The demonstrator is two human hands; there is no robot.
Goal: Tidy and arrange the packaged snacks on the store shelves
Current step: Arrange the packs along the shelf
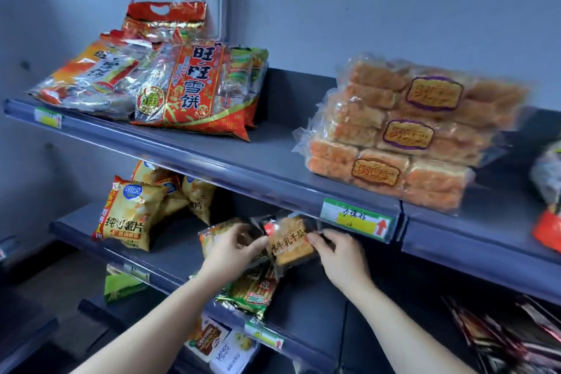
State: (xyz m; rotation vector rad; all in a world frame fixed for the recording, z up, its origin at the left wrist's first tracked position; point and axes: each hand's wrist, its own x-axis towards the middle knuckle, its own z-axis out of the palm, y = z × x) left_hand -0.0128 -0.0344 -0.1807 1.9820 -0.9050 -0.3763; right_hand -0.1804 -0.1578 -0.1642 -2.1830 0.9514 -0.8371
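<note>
- The biscuit pack (293, 238), in clear wrap, is held just above the middle shelf (170, 255), under the lip of the upper shelf (243, 158).
- Its printed face is turned to the camera. Its long axis appears to run from 8 to 2 o'clock, right end raised.
- The left hand (232, 249) pinches the pack's 9 o'clock edge with curled fingers (256, 244). The right hand (341, 255) grips the 3 o'clock edge the same way.
- Step in hand, as judged: placing or straightening this pack.
- Next move calls for levelling it and seating it squarely without crushing the wrap.
- A green snack pack (252, 291) lies at 7 o'clock and yellow crisp bags (127, 215) stand at 9 o'clock.
- A price tag (358, 220) sits at 2 o'clock, with the stacked orange cake packs (394, 143) above it.
</note>
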